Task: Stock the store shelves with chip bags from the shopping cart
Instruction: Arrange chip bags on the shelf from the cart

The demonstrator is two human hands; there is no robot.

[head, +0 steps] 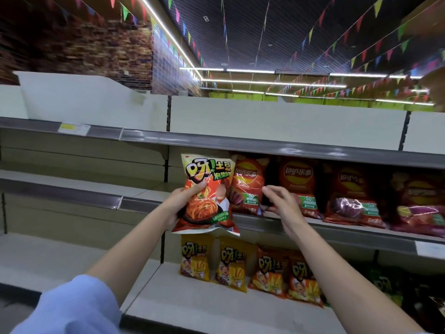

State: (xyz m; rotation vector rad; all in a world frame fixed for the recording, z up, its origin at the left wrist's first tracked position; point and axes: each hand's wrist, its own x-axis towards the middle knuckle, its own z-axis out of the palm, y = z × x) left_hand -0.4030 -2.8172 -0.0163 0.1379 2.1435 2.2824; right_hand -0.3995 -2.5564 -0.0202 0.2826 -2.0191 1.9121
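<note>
The middle shelf (pixel 272 224) is filled from its centre rightward by a row of upright Lay's bags (pixel 297 186). A narrow dark gap is left between the first two bags, and it is fronted by the spread right hand (pixel 280 201). Bare shelf board is left open to the left of the row, though its approach is partly covered by the red kimchi-flavour chip bag (pixel 207 194) clasped in the left hand (pixel 179 204). Headroom is capped by the top shelf edge (pixel 265 145) just above the bags. The left bay (pixel 72 186) is unoccupied.
</note>
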